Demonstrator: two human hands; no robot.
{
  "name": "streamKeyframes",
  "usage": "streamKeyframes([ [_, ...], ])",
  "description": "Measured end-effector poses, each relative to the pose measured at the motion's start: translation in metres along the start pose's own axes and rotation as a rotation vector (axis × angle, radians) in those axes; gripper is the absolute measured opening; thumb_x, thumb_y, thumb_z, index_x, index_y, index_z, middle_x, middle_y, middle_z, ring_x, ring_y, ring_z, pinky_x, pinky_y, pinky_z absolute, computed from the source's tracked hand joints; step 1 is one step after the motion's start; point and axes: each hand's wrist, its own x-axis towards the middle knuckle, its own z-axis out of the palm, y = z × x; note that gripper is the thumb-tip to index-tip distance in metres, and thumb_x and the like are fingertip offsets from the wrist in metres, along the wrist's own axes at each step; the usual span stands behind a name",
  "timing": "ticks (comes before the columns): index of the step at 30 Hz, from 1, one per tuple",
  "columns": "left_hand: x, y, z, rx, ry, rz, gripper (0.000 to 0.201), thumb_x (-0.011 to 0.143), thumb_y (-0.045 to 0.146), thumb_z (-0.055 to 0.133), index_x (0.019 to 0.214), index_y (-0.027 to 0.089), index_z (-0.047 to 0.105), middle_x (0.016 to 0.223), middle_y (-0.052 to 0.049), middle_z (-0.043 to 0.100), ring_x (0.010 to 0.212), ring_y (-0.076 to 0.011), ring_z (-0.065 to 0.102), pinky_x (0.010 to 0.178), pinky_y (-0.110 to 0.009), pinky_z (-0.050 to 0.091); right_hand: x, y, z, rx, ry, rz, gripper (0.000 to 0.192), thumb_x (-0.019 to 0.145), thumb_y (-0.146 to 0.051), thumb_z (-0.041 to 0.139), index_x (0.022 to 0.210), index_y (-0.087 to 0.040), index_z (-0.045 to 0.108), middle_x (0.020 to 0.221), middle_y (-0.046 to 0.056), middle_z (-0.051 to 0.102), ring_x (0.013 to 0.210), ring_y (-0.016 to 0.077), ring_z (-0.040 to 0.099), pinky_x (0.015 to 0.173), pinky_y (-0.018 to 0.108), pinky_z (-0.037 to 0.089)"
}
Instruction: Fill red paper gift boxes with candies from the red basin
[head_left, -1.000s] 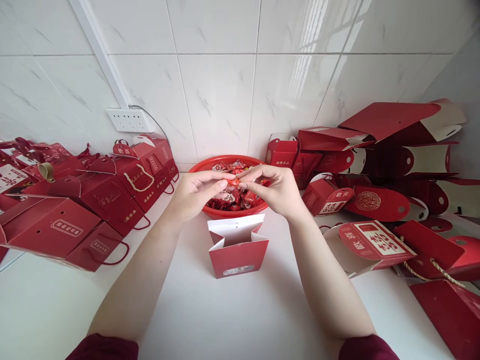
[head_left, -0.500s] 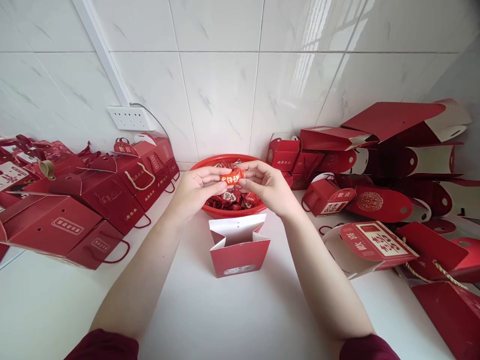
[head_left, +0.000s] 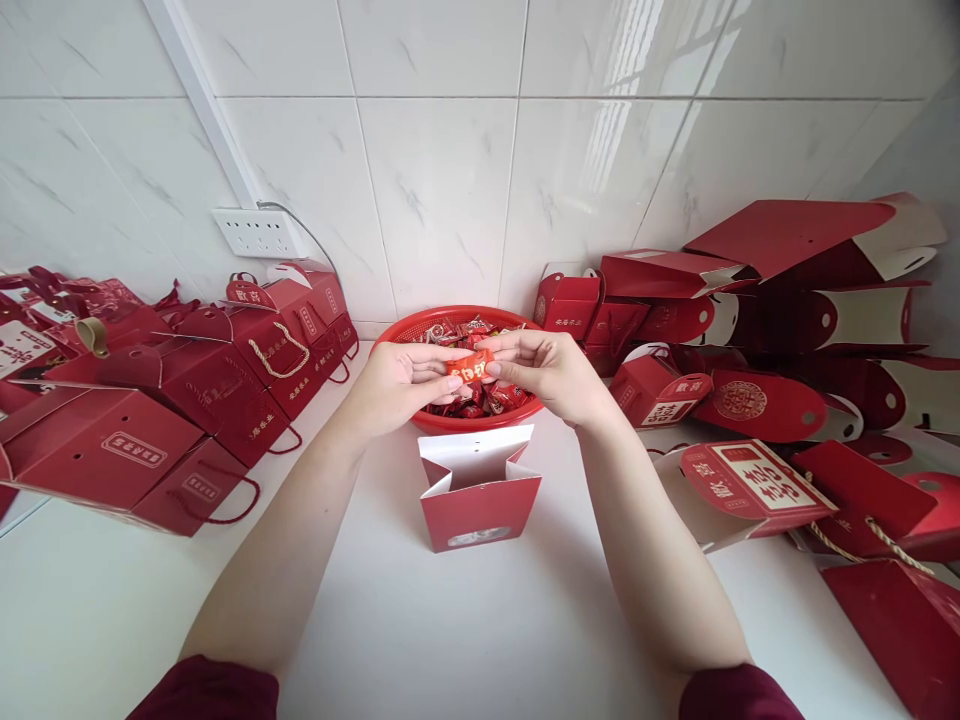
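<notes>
Both hands, left point(head_left: 401, 385) and right point(head_left: 551, 372), pinch one wrapped candy point(head_left: 470, 366) between fingertips, above the red basket point(head_left: 405, 330) of sweets. The open box point(head_left: 478, 487) stands just in front; filling it seems the step, needing a short drop downward.

We see closed red gift boxes point(head_left: 187, 400) with rope handles packed along left side of white counter point(head_left: 465, 640). We note white power strip point(head_left: 257, 233) on tiled wall point(head_left: 442, 180), thin cable arcing from it. On right we count heap of unassembled red box blanks point(head_left: 787, 300), flaps open, some tipped over. Nearest right, we read white label on one lying box point(head_left: 750, 485). Far right corner: flat red box point(head_left: 900, 625).
</notes>
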Motion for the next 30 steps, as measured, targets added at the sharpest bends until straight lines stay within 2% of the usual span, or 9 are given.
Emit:
streamKeyframes([
  [3,-0.003,0.004,0.003,0.105,0.022,0.069,0.034,0.080,0.030,0.074,0.112,0.019,0.072,0.096,-0.007,0.076,0.089,-0.0219,0.073,0.083,-0.033,0.061,-0.003,-0.004,0.002,-0.110,0.041,-0.034,0.023,0.078,-0.028,0.076,0.098,-0.016,0.072,0.091,0.005,0.074,0.083,0.0178,0.070,0.081,0.036,0.058],
  [6,-0.006,0.009,0.007,0.263,0.084,0.138,0.023,0.082,0.035,0.071,0.100,0.021,0.075,0.096,-0.004,0.076,0.086,-0.0198,0.071,0.077,-0.030,0.060,-0.007,-0.011,0.008,-0.227,0.084,-0.083,0.018,0.080,-0.027,0.073,0.095,-0.017,0.072,0.093,0.005,0.074,0.083,0.0180,0.069,0.079,0.035,0.058],
  [10,-0.007,0.012,0.010,0.433,0.123,0.206,0.017,0.082,0.036,0.070,0.087,0.020,0.073,0.088,-0.001,0.074,0.080,-0.0167,0.069,0.072,-0.027,0.056,-0.010,-0.018,0.018,-0.217,0.109,-0.175,0.014,0.084,-0.027,0.070,0.093,-0.017,0.071,0.092,0.005,0.072,0.084,0.0172,0.068,0.077,0.033,0.057],
  [17,-0.008,0.012,0.012,0.301,0.115,0.198,0.011,0.082,0.028,0.069,0.087,0.020,0.075,0.084,-0.001,0.075,0.079,-0.0171,0.070,0.073,-0.027,0.056,-0.014,-0.023,0.022,-0.325,0.002,-0.116,0.023,0.085,-0.034,0.069,0.102,-0.019,0.068,0.099,0.004,0.071,0.082,0.0172,0.065,0.068,0.030,0.054],
  [21,-0.013,0.018,0.008,0.213,-0.014,0.092,0.023,0.082,0.035,0.070,0.101,0.023,0.072,0.098,-0.003,0.075,0.093,-0.0199,0.071,0.080,-0.029,0.057,-0.018,-0.030,0.014,-0.396,-0.014,-0.169,0.018,0.089,-0.033,0.064,0.098,-0.018,0.070,0.095,0.004,0.071,0.083,0.0175,0.065,0.072,0.030,0.052],
  [24,-0.016,0.019,0.002,0.236,-0.206,-0.058,0.050,0.075,0.041,0.076,0.122,0.029,0.062,0.110,-0.003,0.074,0.101,-0.0208,0.069,0.082,-0.030,0.056,-0.025,-0.039,0.004,-0.452,0.055,-0.197,0.019,0.090,-0.034,0.063,0.096,-0.018,0.070,0.093,0.004,0.071,0.080,0.0169,0.064,0.070,0.029,0.051],
  [26,-0.015,0.017,-0.001,0.278,-0.331,-0.130,0.059,0.074,0.042,0.077,0.128,0.031,0.058,0.108,-0.002,0.074,0.098,-0.0209,0.070,0.081,-0.029,0.054,-0.032,-0.049,0.000,-0.458,0.100,-0.201,0.019,0.090,-0.036,0.064,0.093,-0.019,0.070,0.090,0.004,0.071,0.076,0.0171,0.064,0.067,0.029,0.052],
  [28,-0.012,0.014,-0.003,0.327,-0.414,-0.129,0.044,0.078,0.043,0.071,0.120,0.030,0.066,0.098,-0.001,0.076,0.087,-0.0198,0.070,0.072,-0.026,0.052,-0.041,-0.059,-0.001,-0.472,0.095,-0.208,0.017,0.087,-0.037,0.067,0.089,-0.021,0.071,0.087,0.004,0.072,0.077,0.0184,0.066,0.067,0.030,0.053],
  [30,-0.009,0.011,-0.003,0.359,-0.448,-0.090,0.029,0.084,0.042,0.062,0.105,0.025,0.073,0.087,-0.001,0.075,0.074,-0.0175,0.067,0.062,-0.024,0.046,-0.048,-0.068,0.003,-0.507,0.011,-0.228,0.013,0.086,-0.036,0.069,0.086,-0.023,0.072,0.087,0.003,0.073,0.079,0.0198,0.067,0.070,0.032,0.055],
])
